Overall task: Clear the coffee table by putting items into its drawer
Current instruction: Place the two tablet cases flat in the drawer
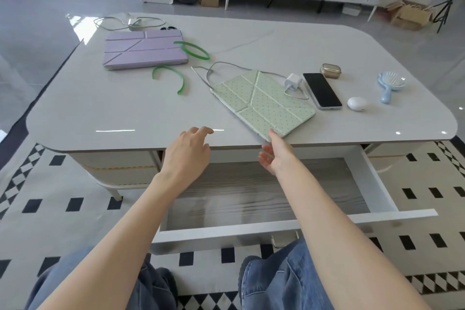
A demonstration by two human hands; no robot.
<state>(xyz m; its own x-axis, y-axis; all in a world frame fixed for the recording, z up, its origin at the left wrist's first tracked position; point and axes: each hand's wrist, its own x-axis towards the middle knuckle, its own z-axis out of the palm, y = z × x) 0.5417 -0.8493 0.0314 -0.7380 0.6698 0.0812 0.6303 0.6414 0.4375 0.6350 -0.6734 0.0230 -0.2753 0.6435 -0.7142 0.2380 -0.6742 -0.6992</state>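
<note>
As right hand (275,156) touches corner, green case (261,100) runs far-left to near-right

On the coffee table (100,113), upper left of the frame: a cable (113,20) behind a tablet case (144,49), one strap (193,49) at its right edge, another strap (173,75) just before it. Right of centre: a second tablet case (261,102), near corner at the front edge; beside its right side a charger (293,81), then rightward a phone (322,90), an earbud case (357,103), a hairbrush (390,85); a small box (330,70) behind the phone. Below, lower middle: the pulled-out drawer (226,233), left hand (187,151) and right hand (275,156) above it.
</note>
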